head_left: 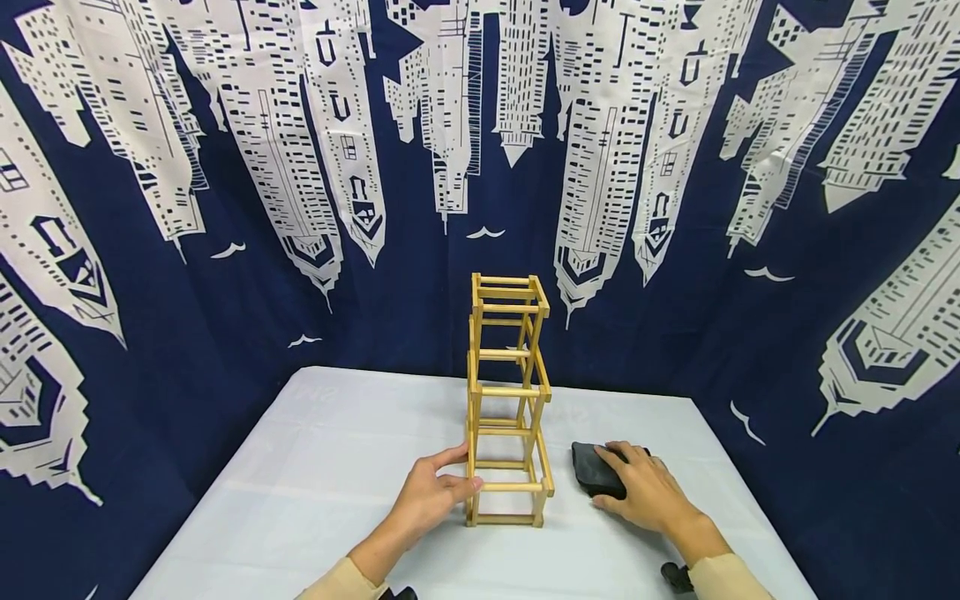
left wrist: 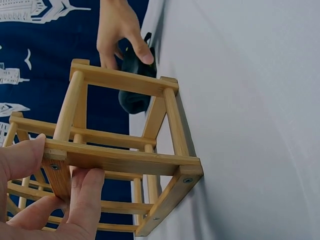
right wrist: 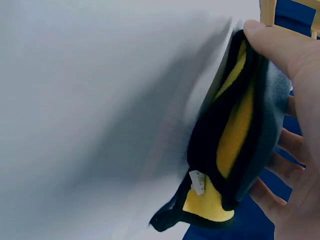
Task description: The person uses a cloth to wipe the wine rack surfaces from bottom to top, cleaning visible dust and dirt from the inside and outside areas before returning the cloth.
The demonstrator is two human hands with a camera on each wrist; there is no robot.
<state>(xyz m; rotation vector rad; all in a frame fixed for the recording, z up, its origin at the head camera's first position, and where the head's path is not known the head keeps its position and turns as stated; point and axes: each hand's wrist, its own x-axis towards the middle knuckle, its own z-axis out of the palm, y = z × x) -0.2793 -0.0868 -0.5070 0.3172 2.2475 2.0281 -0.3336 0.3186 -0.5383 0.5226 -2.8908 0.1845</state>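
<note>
A tiered wooden rack [head_left: 513, 487] of light slats and posts stands upright on the table. My left hand [head_left: 427, 496] grips its lower left post, thumb in front and fingers behind, as the left wrist view shows close up on the wooden frame [left wrist: 125, 160]. To the right of the rack, my right hand [head_left: 648, 487] holds a folded cloth [head_left: 592, 471], grey outside. In the right wrist view the cloth [right wrist: 237, 135] shows yellow folds, black edging and a small white tag [right wrist: 198, 182]. Its thumb is at one end, with the fingers along the grey side.
The table has a white cover [head_left: 337, 450]. Behind it and at both sides hangs a dark blue curtain [head_left: 420, 308] printed with white upside-down buildings. A small black object [head_left: 677, 577] is by the right sleeve [head_left: 727, 577].
</note>
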